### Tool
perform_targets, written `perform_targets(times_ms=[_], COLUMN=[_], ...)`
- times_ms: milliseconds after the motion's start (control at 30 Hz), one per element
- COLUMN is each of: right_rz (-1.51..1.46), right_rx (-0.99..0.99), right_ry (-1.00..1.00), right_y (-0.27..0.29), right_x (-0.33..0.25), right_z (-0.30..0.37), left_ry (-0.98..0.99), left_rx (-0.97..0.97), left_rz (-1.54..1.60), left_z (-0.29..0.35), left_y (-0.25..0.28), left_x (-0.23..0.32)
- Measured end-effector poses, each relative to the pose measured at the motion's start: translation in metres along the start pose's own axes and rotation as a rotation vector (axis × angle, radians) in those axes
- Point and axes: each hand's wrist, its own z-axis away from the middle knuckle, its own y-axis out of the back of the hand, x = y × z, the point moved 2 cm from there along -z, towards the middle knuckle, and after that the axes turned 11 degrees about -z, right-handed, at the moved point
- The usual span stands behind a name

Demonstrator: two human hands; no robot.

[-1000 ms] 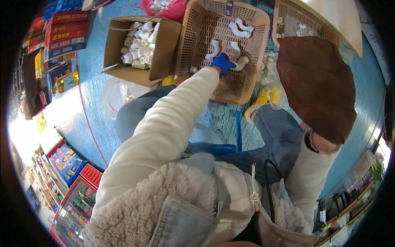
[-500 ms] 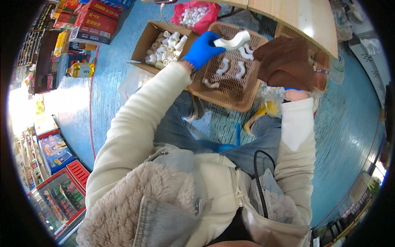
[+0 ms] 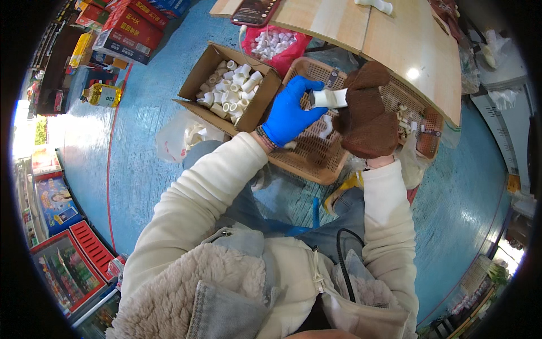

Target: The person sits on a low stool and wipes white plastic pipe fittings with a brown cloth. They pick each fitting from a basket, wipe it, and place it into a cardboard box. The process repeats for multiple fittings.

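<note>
My left hand (image 3: 291, 110), in a blue glove, grips one end of a white plastic pipe fitting (image 3: 333, 98) between thumb and fingers. A brown cloth (image 3: 370, 124) touches the fitting's other end. Under that cloth is my right hand, hidden apart from the wrist (image 3: 381, 162); the cloth bunches around it. Both hands are above a tan plastic basket (image 3: 319, 174). Inside it lies a curved white pipe piece (image 3: 326, 127), partly in view, while my hands and the cloth cover much of the rest.
Left of the basket stands an open cardboard box (image 3: 192, 79) full of white fittings. Behind it, a pink bag (image 3: 299, 42) holds small white pieces. A wooden table (image 3: 339, 25) carries a phone (image 3: 254, 11) and a white fitting (image 3: 374, 5). Another basket (image 3: 430, 141) stands right.
The cloth and my right hand have moved left to meet the fitting. My left hand has come lower and turned the fitting. The view has shifted, showing more of the table.
</note>
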Motion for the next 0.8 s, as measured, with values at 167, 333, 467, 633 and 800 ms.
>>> perform_targets(times_ms=[167,333,467,633,800], right_rz=[-0.341,-0.661,-0.98,-1.378,-1.623], right_rx=[0.108,0.191,0.217,0.184,0.128], right_ry=[-0.092,-0.152,-0.229,-0.334,-0.41], right_y=[0.0,0.011,0.018,0.022,0.022], right_x=[0.004,0.007,0.011,0.016,0.012], right_z=[0.0,0.007,0.013,0.013,0.013], left_ry=[0.484,-0.003,0.069,0.497,0.471], left_rx=[-0.241,-0.552,-0.526,-0.586,-0.5], left_rz=[0.333,-0.758,-0.165,1.17,1.144], left_z=[-0.013,-0.012,-0.007,-0.023,-0.025], left_y=[0.016,0.007,-0.007,-0.005,-0.007], left_x=[-0.034,-0.054,-0.045,-0.034,-0.037])
